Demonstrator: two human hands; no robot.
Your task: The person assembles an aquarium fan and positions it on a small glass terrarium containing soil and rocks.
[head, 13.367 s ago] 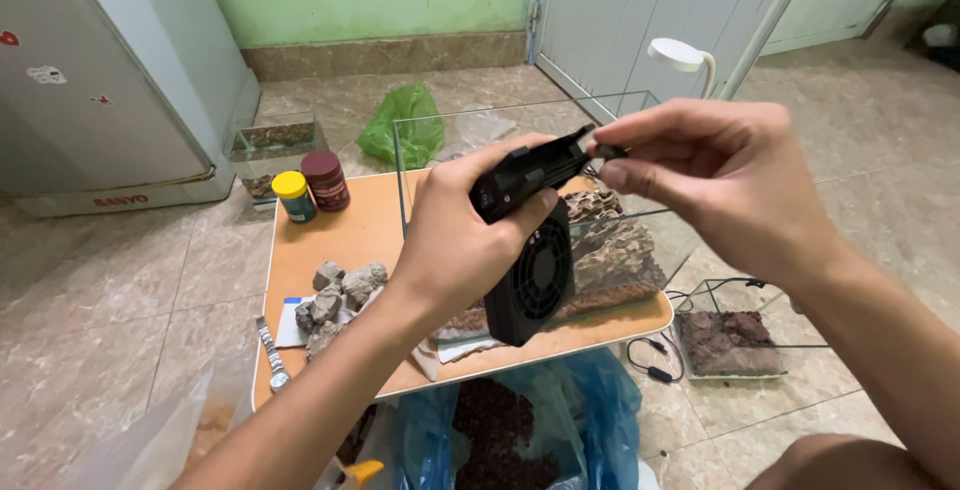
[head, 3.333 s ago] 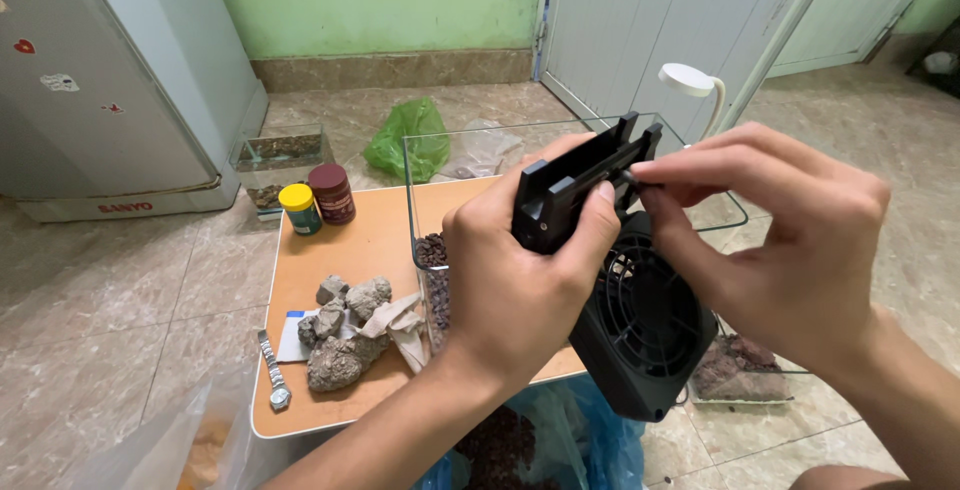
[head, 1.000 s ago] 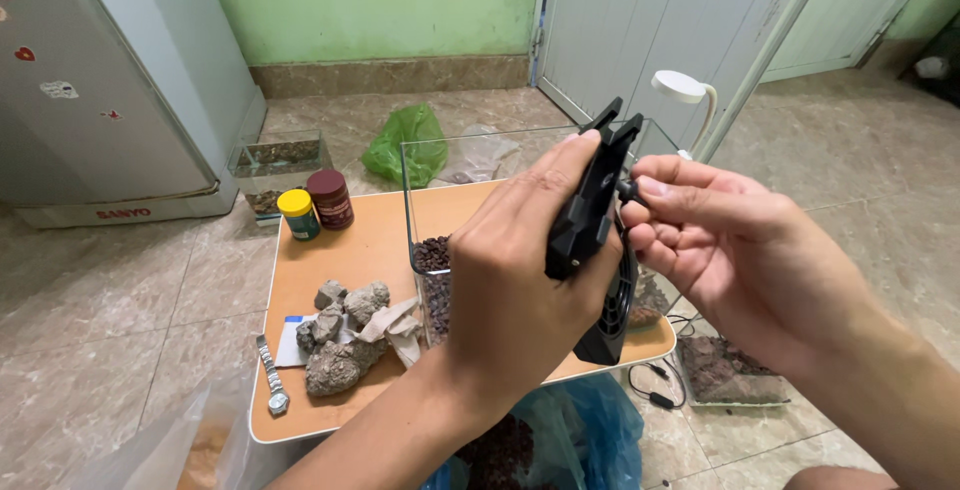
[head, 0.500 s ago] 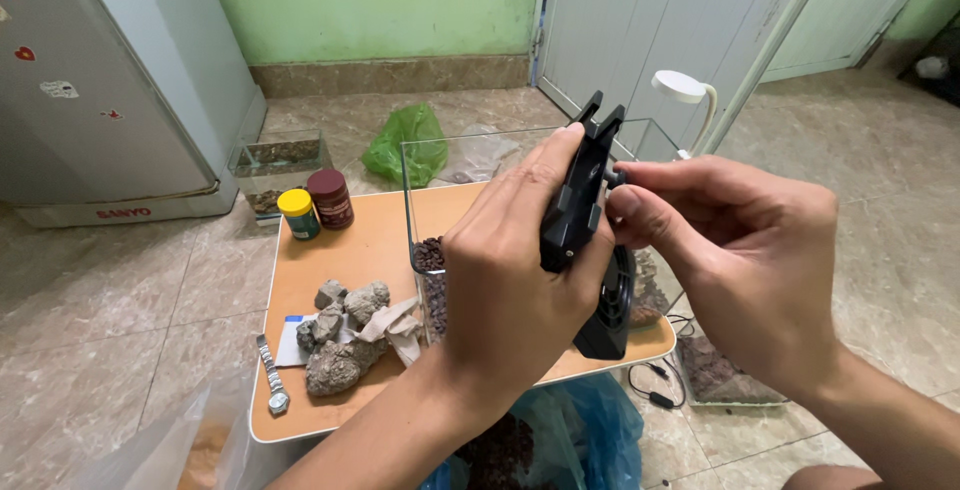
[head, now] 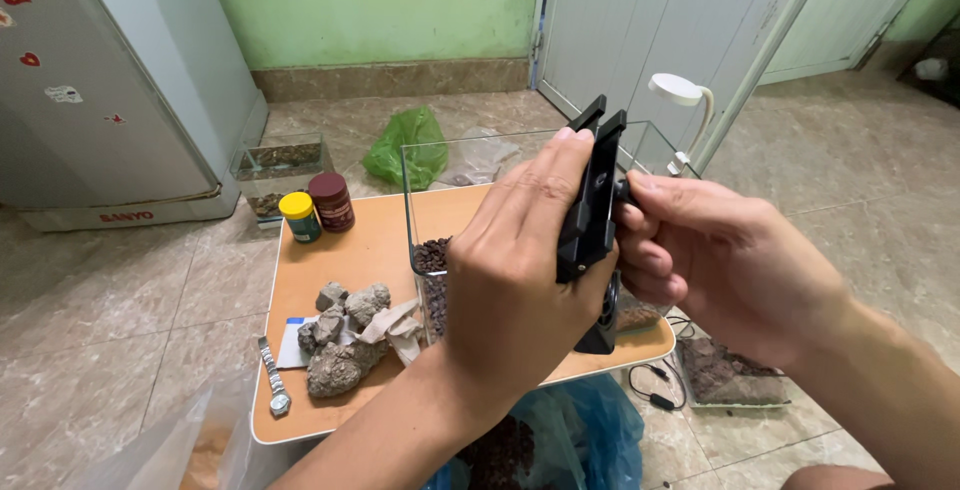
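My left hand (head: 520,290) and right hand (head: 725,265) pinch the black clamp (head: 590,205), hiding most of the glass tank (head: 420,190); rocks (head: 345,335) at 9 o'clock

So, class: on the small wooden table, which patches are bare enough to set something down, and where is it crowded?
Bare wood on the small wooden table lies between the two small jars, yellow-lidded and dark red, and the pile of grey rocks, up to the glass tank. The near left corner is crowded with rocks and a metal wristwatch; both hands hide the right side.

Black plastic clamp bracket (head: 592,205), edge-on, upright above glass tank; fan part below, probably attached.
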